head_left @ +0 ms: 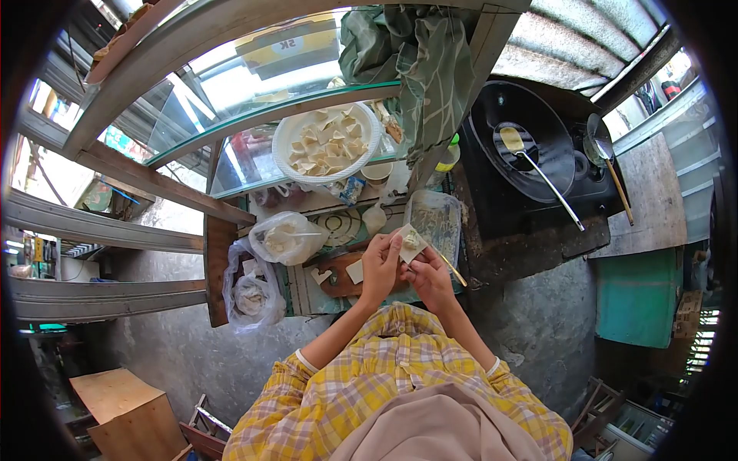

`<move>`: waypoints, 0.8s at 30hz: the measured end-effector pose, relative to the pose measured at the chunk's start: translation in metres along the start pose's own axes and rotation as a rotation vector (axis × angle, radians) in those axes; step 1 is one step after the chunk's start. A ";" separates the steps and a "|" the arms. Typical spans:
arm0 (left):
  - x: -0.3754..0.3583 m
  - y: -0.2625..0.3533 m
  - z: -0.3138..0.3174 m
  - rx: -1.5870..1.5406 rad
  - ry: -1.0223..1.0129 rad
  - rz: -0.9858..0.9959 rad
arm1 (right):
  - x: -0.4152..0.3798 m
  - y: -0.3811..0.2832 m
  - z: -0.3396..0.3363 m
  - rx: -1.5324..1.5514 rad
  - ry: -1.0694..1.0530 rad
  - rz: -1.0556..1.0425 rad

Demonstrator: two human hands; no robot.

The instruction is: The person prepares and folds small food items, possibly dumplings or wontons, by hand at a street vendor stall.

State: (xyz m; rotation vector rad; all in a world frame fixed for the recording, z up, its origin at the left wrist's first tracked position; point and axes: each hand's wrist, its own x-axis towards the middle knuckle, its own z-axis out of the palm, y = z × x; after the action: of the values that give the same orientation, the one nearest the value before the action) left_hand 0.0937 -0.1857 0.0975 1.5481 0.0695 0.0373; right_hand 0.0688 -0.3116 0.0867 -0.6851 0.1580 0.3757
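Note:
A square dumpling wrapper (412, 242) with a dab of pale filling on it is held up between both hands. My left hand (380, 265) pinches its left side, the thumb lying along the edge. From below, my right hand (432, 283) grips the lower corner with closed fingers. Under the hands is a brown wooden board (334, 286) with a loose wrapper (354, 271) on it. Just beyond the right hand stands a clear plastic tub (443, 211) with residue on its walls. A thin yellowish utensil handle (453, 271) slants beside the right fingers.
A white bowl (281, 157) of folded dumplings stands behind the glass. Left of the board sit a plastic bag (286, 237) of wrappers and another white bag (252, 296). At right, a black wok (550, 180) holding a spatula (513, 140) rests on the stove (592, 207).

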 end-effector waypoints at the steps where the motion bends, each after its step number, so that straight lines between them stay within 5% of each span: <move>1: -0.001 0.003 0.000 0.047 0.016 0.008 | 0.000 0.000 0.001 -0.009 0.033 -0.002; 24: -0.003 -0.004 -0.014 0.763 0.175 0.512 | -0.003 -0.003 0.009 -0.023 0.162 -0.071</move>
State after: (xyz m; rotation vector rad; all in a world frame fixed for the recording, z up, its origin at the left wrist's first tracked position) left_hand 0.0895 -0.1716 0.0930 2.2868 -0.1995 0.6116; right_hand 0.0677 -0.3080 0.0961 -0.7418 0.2831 0.2542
